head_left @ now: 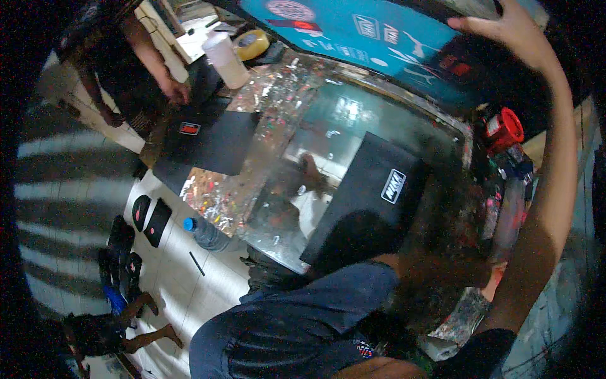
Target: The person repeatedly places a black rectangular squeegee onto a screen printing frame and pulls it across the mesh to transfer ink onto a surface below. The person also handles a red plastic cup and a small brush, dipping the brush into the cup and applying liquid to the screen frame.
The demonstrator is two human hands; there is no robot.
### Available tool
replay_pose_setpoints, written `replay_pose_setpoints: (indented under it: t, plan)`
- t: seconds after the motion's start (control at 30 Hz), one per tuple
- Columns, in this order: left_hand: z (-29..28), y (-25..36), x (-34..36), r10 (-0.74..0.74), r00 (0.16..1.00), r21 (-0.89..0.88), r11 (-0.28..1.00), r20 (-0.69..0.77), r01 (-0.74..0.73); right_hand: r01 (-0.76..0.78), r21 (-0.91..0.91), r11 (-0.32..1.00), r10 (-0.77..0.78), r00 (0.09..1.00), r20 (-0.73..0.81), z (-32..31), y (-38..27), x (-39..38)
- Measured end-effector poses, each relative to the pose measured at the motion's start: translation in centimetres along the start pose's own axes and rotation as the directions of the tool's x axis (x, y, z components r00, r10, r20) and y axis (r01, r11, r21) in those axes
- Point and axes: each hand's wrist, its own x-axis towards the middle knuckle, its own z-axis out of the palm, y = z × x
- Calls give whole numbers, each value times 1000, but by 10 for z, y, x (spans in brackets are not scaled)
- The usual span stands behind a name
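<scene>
My right hand (495, 28) grips the upper edge of a hinged, raised frame with a blue screen (404, 57) bearing pale printed emblems, at the top right. Below it a glass-topped work surface (338, 110), with reflections on it, holds a black sheet (353, 221) carrying a white-bordered printed label. My left hand is out of sight; a patch of skin shows at the bottom edge by my dark trousers, too unclear to identify.
A co-worker's hand (177, 91) hangs by black sheets (227, 139) at left, near a cloudy container (227, 63) and tape roll (249, 44). A blue-capped bottle (208, 234), dark cut pieces (158, 221) and another person (95, 335) are lower left. A red tub (505, 129) stands right.
</scene>
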Motion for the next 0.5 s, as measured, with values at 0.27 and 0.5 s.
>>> replay_pose_setpoints:
  t: [0.27, 0.5]
  plan:
    - [-51, -44, -37, 104, 991, -4, 995, 82, -104, 29, 142, 990, -40, 996, 77, 4, 27, 24]
    - [-189, -101, -213, -506, 860, -9, 862, -63, 506, -12, 136, 991, -1, 995, 96, 0, 45, 31]
